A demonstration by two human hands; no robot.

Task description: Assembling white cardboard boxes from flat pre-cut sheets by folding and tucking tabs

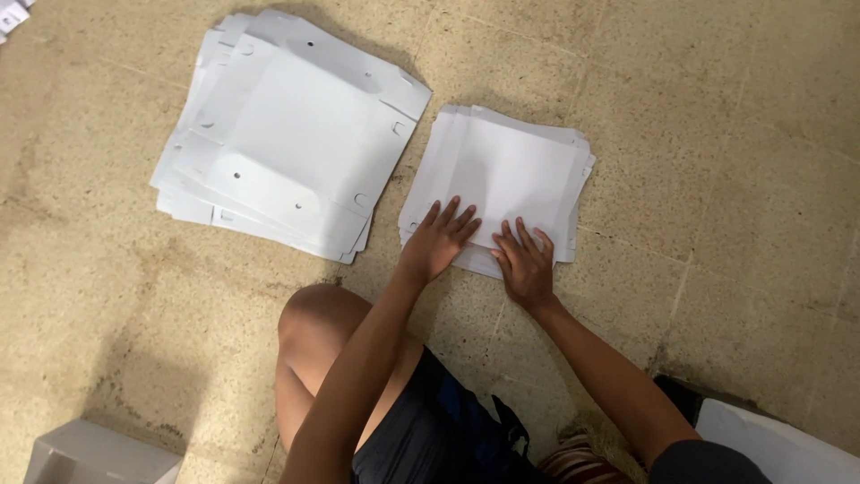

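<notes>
A small stack of white square cardboard sheets lies on the speckled floor in the middle of the head view. My left hand rests flat on the stack's near left edge, fingers spread. Beside it, my right hand presses flat on the near edge, fingers apart. Neither hand grips anything. To the left lies a larger stack of flat white die-cut box blanks with small holes and flaps, fanned out and apart from both hands.
My bent knee and dark shorts fill the lower middle. A grey-white box sits at the bottom left corner. Another white box shows at the bottom right. The concrete floor stretches to the right.
</notes>
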